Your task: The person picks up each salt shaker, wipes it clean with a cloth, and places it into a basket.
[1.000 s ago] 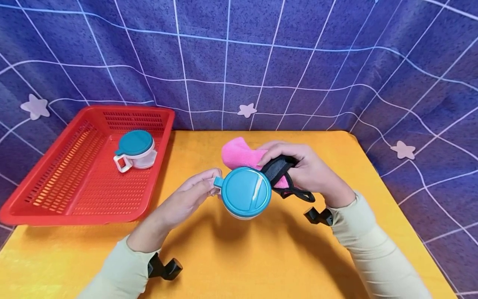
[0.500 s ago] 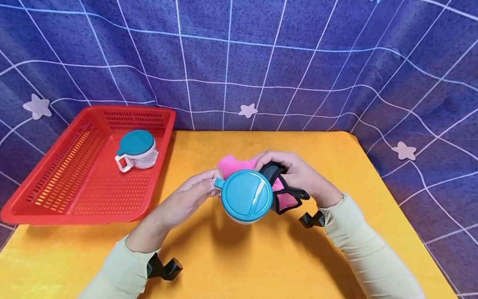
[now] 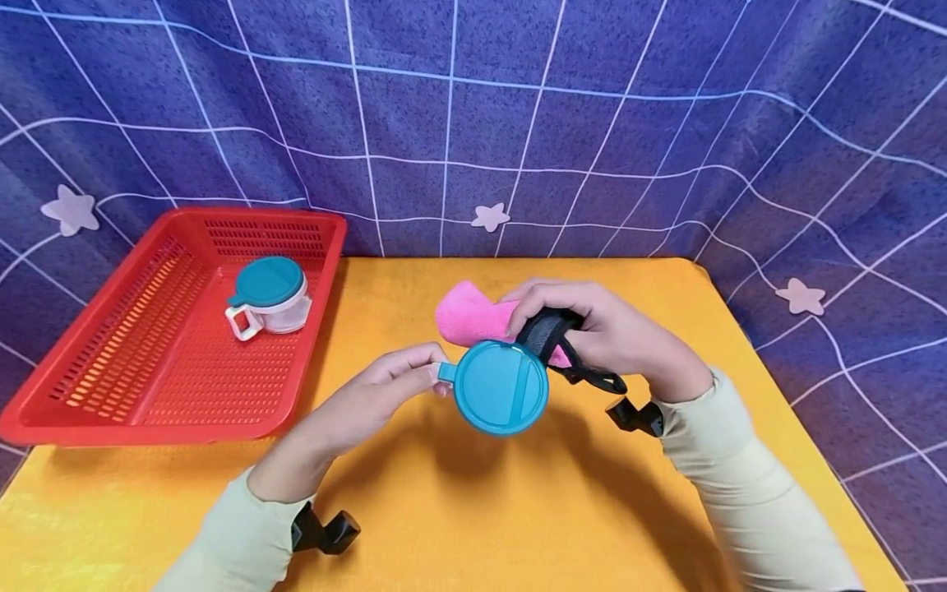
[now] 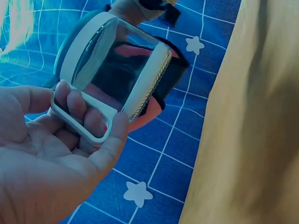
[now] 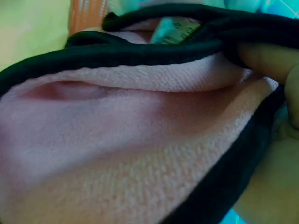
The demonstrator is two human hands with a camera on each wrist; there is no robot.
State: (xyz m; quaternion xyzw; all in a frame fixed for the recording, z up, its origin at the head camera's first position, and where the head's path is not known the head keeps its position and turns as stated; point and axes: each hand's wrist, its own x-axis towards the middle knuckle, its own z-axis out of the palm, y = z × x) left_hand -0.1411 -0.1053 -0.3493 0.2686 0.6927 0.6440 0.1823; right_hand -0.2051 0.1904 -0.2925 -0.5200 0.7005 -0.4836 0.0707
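Observation:
My left hand (image 3: 388, 390) grips the white handle (image 4: 81, 119) of a clear jar with a teal lid (image 3: 501, 388), its fingers through the loop in the left wrist view. The jar is held up over the table, its lid facing the head camera. My right hand (image 3: 607, 329) holds a pink cleaning cloth (image 3: 473, 314) with black edging against the jar's far side. Through the clear wall (image 4: 117, 65), pink and black of the cloth show behind the jar. In the right wrist view the cloth's fleecy pink side (image 5: 117, 130) fills most of the picture, fingers at its right edge.
A red plastic basket (image 3: 311, 345) with slotted walls stands at the left. In it sits a second jar with a teal lid (image 3: 270, 281) and white handle. The yellow table (image 3: 473, 510) meets a blue gridded curtain (image 3: 399, 123) at the back.
The right hand with the cloth first came nearer, then moved back out and rightward along the jar. The jar has shifted slightly right and its lid has turned more toward the head camera.

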